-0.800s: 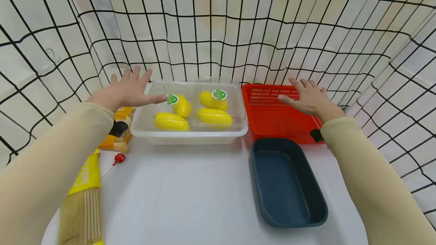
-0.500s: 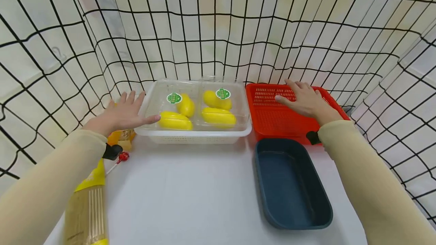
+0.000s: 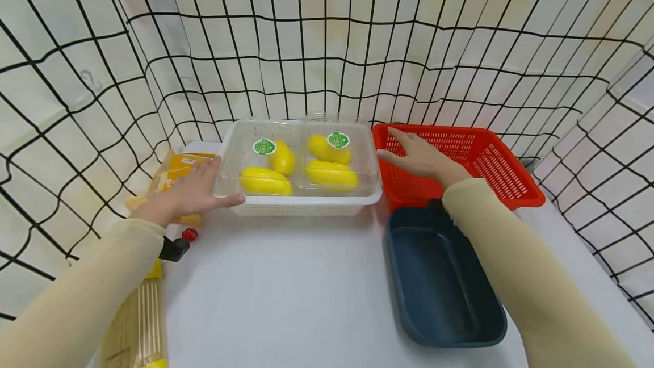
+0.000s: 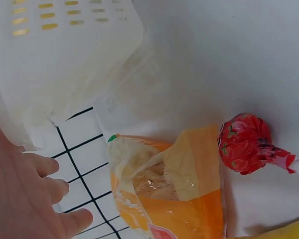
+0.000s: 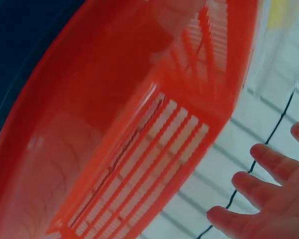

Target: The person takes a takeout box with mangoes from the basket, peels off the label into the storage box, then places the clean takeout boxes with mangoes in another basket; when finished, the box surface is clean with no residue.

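Note:
My left hand [image 3: 191, 192] is at the left front corner of the white basket [image 3: 301, 209], fingers extended along its side and thumb by the front rim. Inside the basket lie two clear plastic packs [image 3: 301, 178] with green round stickers and yellow fruit-like pieces [image 3: 332, 175] showing through. My right hand [image 3: 421, 158] hovers over the left part of the red basket [image 3: 490, 158], fingers straight and pointing at the white basket's right edge. Neither hand holds anything. In the right wrist view, the fingers [image 5: 259, 189] spread above the red basket's slotted wall.
A dark blue tray [image 3: 439, 283] stands in front of the red basket, below the right forearm. At left lie an orange food bag [image 4: 189, 209], a red-wrapped lollipop [image 4: 244, 144] and a yellow-ended pack of thin sticks [image 3: 135, 322]. Black netting [image 3: 327, 61] encloses the back and sides.
My left hand has come down from above the basket's left back to its left front corner. My right hand has moved left across the red basket, toward the white one.

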A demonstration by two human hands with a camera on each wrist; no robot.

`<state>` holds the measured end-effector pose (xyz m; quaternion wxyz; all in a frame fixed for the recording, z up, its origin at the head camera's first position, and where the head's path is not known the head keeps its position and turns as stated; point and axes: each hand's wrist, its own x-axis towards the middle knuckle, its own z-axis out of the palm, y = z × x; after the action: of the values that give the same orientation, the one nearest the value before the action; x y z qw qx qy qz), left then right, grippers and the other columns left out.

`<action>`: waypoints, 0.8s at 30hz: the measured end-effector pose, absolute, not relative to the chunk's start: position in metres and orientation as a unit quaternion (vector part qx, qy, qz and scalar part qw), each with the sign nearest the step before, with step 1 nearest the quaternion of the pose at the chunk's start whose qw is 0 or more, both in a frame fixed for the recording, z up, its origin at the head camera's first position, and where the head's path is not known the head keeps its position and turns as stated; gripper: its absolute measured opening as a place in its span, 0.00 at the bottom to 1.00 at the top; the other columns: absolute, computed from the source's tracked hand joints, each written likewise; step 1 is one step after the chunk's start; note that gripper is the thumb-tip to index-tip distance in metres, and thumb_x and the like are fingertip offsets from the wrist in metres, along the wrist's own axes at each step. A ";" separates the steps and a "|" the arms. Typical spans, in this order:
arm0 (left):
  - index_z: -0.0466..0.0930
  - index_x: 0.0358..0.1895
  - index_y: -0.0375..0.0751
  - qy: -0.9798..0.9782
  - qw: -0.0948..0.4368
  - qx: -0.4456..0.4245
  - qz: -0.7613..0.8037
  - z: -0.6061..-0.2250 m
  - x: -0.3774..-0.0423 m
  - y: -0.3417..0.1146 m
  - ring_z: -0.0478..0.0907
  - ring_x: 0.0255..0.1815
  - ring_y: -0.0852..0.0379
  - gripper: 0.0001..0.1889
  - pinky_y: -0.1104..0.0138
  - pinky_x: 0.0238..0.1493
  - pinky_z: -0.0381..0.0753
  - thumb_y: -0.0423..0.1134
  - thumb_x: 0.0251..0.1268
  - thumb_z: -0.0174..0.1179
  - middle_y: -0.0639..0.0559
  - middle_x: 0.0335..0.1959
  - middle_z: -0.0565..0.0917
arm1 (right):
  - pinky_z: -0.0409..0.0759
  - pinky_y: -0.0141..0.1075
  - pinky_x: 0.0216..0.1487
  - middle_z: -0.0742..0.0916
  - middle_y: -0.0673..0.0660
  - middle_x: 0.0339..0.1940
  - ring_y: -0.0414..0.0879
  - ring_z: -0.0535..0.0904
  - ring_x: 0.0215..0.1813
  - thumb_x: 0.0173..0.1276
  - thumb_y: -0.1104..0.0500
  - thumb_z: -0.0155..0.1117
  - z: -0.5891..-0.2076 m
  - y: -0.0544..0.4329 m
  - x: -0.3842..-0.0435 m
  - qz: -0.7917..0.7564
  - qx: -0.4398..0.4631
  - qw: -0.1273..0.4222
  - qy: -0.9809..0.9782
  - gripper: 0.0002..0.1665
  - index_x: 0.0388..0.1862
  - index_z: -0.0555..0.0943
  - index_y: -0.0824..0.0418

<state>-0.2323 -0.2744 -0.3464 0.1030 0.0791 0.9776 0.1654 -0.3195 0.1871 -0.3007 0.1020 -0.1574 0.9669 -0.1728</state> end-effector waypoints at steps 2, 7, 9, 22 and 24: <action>0.31 0.82 0.31 0.976 0.098 0.081 0.174 -0.347 -0.232 -0.274 0.38 0.79 0.18 0.65 0.24 0.72 0.47 0.74 0.62 0.57 0.22 0.81 0.43 | 0.51 0.68 0.79 0.54 0.63 0.86 0.64 0.47 0.85 0.73 0.30 0.52 -0.303 0.175 -0.322 -0.184 -0.165 0.115 0.962 0.54 0.86 0.44 0.50; 0.31 0.83 0.38 0.971 0.090 0.083 0.204 -0.347 -0.230 -0.273 0.38 0.79 0.18 0.65 0.24 0.72 0.46 0.73 0.60 0.61 0.25 0.81 0.47 | 0.56 0.66 0.79 0.57 0.63 0.85 0.62 0.52 0.84 0.72 0.30 0.53 -0.306 0.152 -0.325 -0.196 -0.160 0.151 0.956 0.57 0.86 0.42 0.54; 0.31 0.84 0.39 0.969 0.092 0.081 0.213 -0.346 -0.229 -0.272 0.37 0.79 0.18 0.65 0.24 0.72 0.45 0.73 0.60 0.61 0.26 0.82 0.47 | 0.58 0.66 0.78 0.57 0.64 0.85 0.63 0.54 0.84 0.72 0.29 0.53 -0.306 0.147 -0.327 -0.197 -0.146 0.168 0.955 0.58 0.86 0.42 0.56; 0.34 0.84 0.40 0.967 0.089 0.084 0.224 -0.347 -0.230 -0.273 0.39 0.80 0.20 0.65 0.26 0.74 0.44 0.74 0.58 0.62 0.28 0.81 0.52 | 0.58 0.67 0.78 0.60 0.63 0.82 0.62 0.55 0.81 0.77 0.34 0.49 -0.311 0.133 -0.327 -0.298 -0.198 0.198 0.913 0.53 0.86 0.37 0.52; 0.34 0.84 0.39 0.967 0.087 0.084 0.223 -0.347 -0.230 -0.274 0.39 0.80 0.20 0.65 0.26 0.74 0.44 0.74 0.58 0.62 0.28 0.81 0.52 | 0.57 0.67 0.78 0.58 0.62 0.83 0.62 0.55 0.82 0.78 0.36 0.50 -0.309 0.130 -0.323 -0.314 -0.196 0.188 0.910 0.53 0.86 0.35 0.52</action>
<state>-0.2299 -0.2736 -0.3473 0.0868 0.0842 0.9672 0.2233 -0.3233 0.1301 -0.3087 0.1882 -0.1959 0.9096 -0.3143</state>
